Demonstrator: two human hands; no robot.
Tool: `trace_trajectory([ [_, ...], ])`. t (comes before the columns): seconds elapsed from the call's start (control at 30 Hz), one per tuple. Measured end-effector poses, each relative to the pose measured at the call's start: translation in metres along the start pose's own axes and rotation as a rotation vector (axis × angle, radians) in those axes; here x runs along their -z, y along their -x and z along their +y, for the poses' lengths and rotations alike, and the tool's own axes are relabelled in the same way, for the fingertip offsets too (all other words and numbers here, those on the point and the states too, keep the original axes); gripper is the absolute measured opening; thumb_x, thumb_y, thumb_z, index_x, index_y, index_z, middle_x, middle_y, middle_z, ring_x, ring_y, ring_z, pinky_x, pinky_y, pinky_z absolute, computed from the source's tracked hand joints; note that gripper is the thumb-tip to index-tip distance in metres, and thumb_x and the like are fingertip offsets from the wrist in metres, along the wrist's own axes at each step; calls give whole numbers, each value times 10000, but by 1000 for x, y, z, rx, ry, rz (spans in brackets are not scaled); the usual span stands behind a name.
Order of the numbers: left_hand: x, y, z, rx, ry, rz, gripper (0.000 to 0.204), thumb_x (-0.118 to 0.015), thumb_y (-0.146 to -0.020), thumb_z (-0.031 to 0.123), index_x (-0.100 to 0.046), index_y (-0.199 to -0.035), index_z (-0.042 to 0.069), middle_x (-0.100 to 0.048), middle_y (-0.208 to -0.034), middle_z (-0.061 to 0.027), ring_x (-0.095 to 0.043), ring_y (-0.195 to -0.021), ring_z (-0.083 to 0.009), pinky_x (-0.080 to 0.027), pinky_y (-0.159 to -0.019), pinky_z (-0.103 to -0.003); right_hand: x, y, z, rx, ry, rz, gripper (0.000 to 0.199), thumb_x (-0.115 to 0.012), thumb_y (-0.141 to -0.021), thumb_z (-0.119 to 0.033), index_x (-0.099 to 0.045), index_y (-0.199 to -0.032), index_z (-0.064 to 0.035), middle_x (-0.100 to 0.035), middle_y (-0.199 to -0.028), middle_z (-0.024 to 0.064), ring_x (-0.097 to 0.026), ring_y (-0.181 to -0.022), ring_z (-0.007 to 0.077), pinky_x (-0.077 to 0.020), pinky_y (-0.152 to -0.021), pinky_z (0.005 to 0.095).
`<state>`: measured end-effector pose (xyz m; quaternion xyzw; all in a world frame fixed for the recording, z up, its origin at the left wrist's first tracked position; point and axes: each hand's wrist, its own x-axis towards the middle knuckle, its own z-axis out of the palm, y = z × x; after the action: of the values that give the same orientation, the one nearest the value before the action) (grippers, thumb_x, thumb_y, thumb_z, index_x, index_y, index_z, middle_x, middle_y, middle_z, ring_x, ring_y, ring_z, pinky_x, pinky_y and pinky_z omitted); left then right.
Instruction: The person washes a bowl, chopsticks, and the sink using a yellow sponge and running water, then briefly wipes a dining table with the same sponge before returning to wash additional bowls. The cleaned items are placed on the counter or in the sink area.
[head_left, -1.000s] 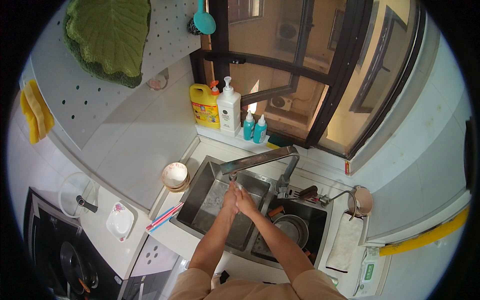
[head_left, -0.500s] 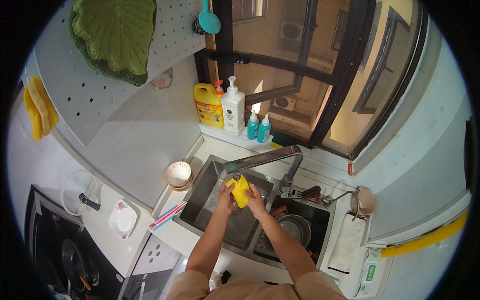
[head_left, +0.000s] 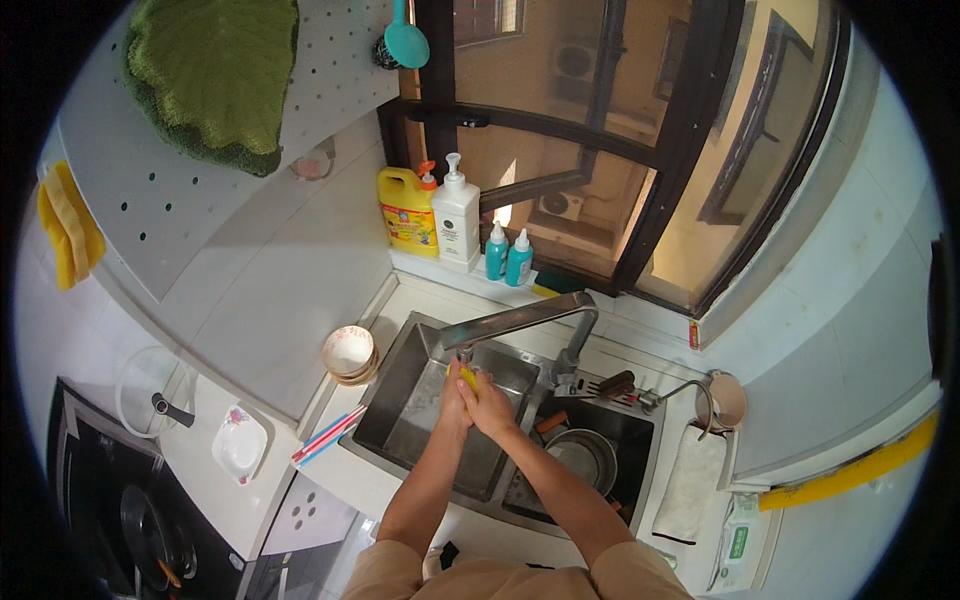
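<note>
- While gripping a yellow cloth [head_left: 468,377] in both hands, holds it just below the nozzle [head_left: 465,354] of the faucet [head_left: 520,318], over the left basin of the metal sink [head_left: 397,408].
- Presses left hand [head_left: 452,402] to one side of the yellow cloth, with fingers drawn in narrow around it, partly hidden.
- Wraps right hand [head_left: 488,405] over the other side, with fingers likewise narrow and folded onto the yellow cloth; leaves only a small strip showing.
- Stretches both forearms [head_left: 425,490] over the near edge of the sink.
- Shows, in the right basin, a round metal pan [head_left: 583,460] and, near it, a wooden handle [head_left: 552,422].
- Shows, left of the sink, stacked bowls [head_left: 350,352] and pink and blue sticks [head_left: 330,435].
- Shows, farther left on the white tabletop [head_left: 203,480], a white dish [head_left: 240,443]; beyond, a dark pan [head_left: 143,530] on the black stove [head_left: 90,480].
- Shows, right of the sink, a pale towel [head_left: 685,490] lying near a pinkish cup [head_left: 727,400].
- Lines up, on the ledge below the window [head_left: 560,200], a yellow jug [head_left: 408,215], a white pump bottle [head_left: 457,225] and two teal bottles [head_left: 518,264].
- Shows, at upper left, a green leaf-shaped mat [head_left: 215,90] and, nearer the window, a teal ladle [head_left: 406,46].
</note>
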<state>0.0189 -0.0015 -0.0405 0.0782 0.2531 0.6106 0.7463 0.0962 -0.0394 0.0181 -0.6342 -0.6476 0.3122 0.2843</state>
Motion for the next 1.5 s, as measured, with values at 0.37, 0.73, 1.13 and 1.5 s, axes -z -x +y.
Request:
trace_trajectory([
  [0.37, -2, -5, -4, -4, -54, 257, 315, -453, -896, 384, -515, -860, 78, -546, -748, -56, -537, -680, -197, -467, -623, -343, -11, -13, 20, 43, 76, 40, 379, -371, -889, -370, -566, -990, -61, -594, -811, 223, -571, -726, 394, -436, -620, 478],
  [0.73, -6, 17, 2, 189, 71, -55, 319, -498, -875, 334, -517, -1083, 93, -579, -1015, -62, -546, -949, -210, -431, -859, -342, -13, -15, 27, 110, -90, 188, 383, -399, -877, -322, -456, -1083, -4, -545, -994, 243, -547, -834, 400, -422, -666, 474],
  [1.13, 3, 9, 8, 57, -29, -146, 281, -469, -827, 82, -468, -1108, 87, -535, -1065, -110, -559, -917, -266, -487, -763, -350, 3, -13, 38, 348, 84, 210, 546, -467, -858, -364, -334, -1281, -46, -332, -1316, 179, -379, -1175, 325, -296, -969, 417],
  [1.5, -43, 27, 28, 268, 190, -181, 497, -365, -890, 464, -505, -1075, 25, -570, -1011, -131, -567, -890, -255, -478, -631, -307, 0, -12, 49, -173, -1134, -141, 696, -303, -849, -624, -301, -1333, -124, -351, -1324, 60, -429, -1113, 203, -317, -957, 396],
])
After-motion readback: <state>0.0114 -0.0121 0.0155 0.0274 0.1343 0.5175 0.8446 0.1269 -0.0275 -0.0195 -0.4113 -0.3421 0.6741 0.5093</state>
